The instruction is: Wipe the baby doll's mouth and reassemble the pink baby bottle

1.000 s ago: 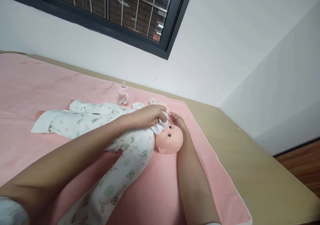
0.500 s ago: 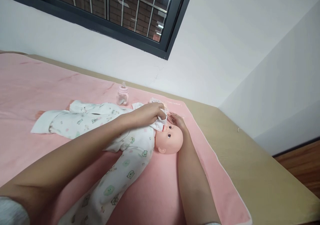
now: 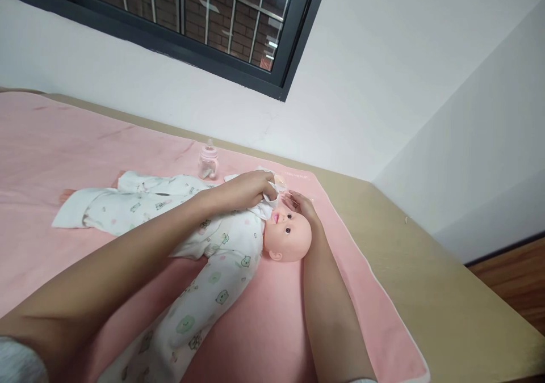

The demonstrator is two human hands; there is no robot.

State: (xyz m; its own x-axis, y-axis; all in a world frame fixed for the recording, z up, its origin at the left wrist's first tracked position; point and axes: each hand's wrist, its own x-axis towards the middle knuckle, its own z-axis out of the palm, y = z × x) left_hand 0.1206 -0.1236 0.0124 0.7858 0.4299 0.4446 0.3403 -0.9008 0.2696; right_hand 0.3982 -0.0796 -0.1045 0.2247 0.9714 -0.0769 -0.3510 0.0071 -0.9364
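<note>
A baby doll (image 3: 293, 236) in white printed clothes (image 3: 217, 275) lies on its back, its head toward the right and its face showing. My left hand (image 3: 254, 190) reaches across its chest, fingers closed on a white cloth (image 3: 269, 206) just below the doll's mouth. Most of the cloth is hidden under the hand. On the far side of the head, my right hand (image 3: 300, 202) rests beside the cheek with fingers stretched out. My right forearm lies along the top of the head.
A small pink-capped baby bottle (image 3: 208, 161) stands upright beyond the doll's body. Behind my left hand lies a small clear and beige item (image 3: 280, 182), partly hidden. The pink blanket (image 3: 255, 326) covers a wooden surface (image 3: 383, 247) against the white wall, below a dark-framed window (image 3: 238, 71).
My left hand has drawn the cloth slightly left, off the doll's mouth, which now shows. My right hand and the doll stay nearly where they were.
</note>
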